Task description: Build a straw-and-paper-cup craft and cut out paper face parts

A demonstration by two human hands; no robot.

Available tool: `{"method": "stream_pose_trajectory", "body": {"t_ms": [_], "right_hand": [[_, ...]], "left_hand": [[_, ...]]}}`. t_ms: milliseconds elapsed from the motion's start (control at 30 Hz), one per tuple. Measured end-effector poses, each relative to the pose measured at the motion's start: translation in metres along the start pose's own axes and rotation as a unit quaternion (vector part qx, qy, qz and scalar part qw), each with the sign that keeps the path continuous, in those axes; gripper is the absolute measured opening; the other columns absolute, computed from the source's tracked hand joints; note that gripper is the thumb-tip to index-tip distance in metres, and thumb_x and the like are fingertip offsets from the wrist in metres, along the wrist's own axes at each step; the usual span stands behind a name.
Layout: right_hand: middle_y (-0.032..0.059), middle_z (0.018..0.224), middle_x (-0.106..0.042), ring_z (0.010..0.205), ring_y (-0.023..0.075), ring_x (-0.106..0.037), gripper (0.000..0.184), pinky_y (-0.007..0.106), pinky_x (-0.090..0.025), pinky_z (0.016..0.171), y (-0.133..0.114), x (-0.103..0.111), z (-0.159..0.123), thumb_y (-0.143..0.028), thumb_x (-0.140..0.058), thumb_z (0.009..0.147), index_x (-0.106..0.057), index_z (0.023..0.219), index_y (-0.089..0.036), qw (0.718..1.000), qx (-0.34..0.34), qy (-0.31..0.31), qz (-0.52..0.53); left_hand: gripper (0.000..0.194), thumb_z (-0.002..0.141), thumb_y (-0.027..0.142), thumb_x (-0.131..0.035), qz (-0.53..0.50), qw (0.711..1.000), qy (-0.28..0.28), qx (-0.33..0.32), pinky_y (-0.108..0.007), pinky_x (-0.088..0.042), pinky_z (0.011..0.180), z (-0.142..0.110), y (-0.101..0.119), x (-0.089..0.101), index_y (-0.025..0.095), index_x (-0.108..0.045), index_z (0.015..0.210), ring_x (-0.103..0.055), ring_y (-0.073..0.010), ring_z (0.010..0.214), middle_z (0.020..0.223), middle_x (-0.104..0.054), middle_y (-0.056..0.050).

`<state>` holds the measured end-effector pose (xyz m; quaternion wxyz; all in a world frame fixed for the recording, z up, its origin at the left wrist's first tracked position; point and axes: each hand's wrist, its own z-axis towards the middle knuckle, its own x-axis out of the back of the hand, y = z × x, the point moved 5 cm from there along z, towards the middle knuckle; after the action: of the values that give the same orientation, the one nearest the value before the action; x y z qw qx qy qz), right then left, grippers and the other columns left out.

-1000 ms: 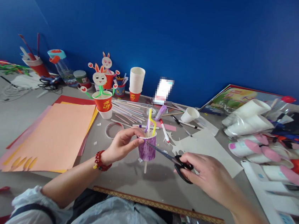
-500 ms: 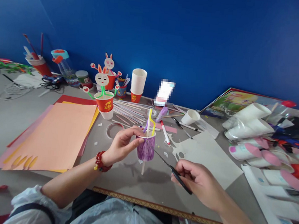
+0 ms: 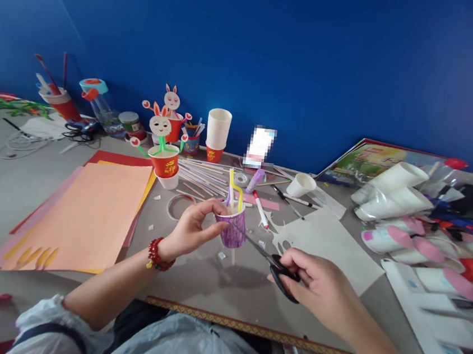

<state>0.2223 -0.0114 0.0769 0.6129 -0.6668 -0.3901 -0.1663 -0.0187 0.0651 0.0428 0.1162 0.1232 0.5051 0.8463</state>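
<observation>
Your left hand (image 3: 193, 226) pinches the rim of the purple-streaked paper cup (image 3: 234, 234) above the grey worktop (image 3: 191, 285); your right hand (image 3: 314, 278) grips black-handled metal scissors (image 3: 275, 261), blades in front of it. Probably light and easily dented, the cup seems safest held by its rim.

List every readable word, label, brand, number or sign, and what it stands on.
"印", probably, in gold on the front red paper cup; its other strokes are unclear.
Red paper cup beneath the white paper-cup stack: gold characters too small.
Green-yellow printed packet: lettering blurred.
Held purple-streaked paper cup: no lettering visible.
</observation>
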Motion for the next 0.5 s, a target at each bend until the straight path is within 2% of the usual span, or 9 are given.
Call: {"method": "stream_pose_trajectory", "body": {"t_ms": [100, 267, 500], "right_hand": [[-0.0043, 0.065, -0.049, 0.061, 0.0120, -0.042, 0.022, 0.022, -0.032, 0.056, -0.004, -0.001, 0.000, -0.036, -0.064, 0.085, -0.054, 0.073, -0.021, 1.000, 0.003, 0.008, 0.002], [-0.0072, 0.058, -0.037, 0.056, 0.0093, -0.033, 0.044, 0.022, -0.027, 0.051, 0.000, -0.016, 0.006, -0.054, -0.073, 0.079, -0.048, 0.067, -0.020, 0.980, -0.067, -0.058, 0.177], [-0.0056, 0.053, -0.045, 0.051, 0.0073, -0.034, 0.058, 0.021, -0.022, 0.048, -0.004, -0.021, 0.007, -0.071, -0.072, 0.073, -0.047, 0.064, -0.019, 0.943, -0.107, -0.084, 0.304]], "left_hand": [[0.006, 0.089, 0.019, -0.067, 0.047, 0.999, 0.015, -0.017, -0.038, -0.047, 0.098, 0.000, 0.003, 0.001, 0.019, -0.060, 0.090, -0.061, -0.0158, 0.083, 0.085, -0.065, -0.003], [0.008, 0.088, 0.015, -0.066, 0.108, 0.991, 0.029, -0.070, -0.048, -0.039, 0.113, 0.001, 0.010, 0.001, 0.019, -0.059, 0.090, -0.064, -0.0152, 0.081, 0.083, -0.067, -0.002], [0.011, 0.086, 0.014, -0.067, 0.172, 0.978, 0.043, -0.111, -0.050, -0.043, 0.110, 0.003, 0.021, 0.001, 0.020, -0.060, 0.091, -0.066, -0.0163, 0.081, 0.083, -0.068, -0.002]]}}
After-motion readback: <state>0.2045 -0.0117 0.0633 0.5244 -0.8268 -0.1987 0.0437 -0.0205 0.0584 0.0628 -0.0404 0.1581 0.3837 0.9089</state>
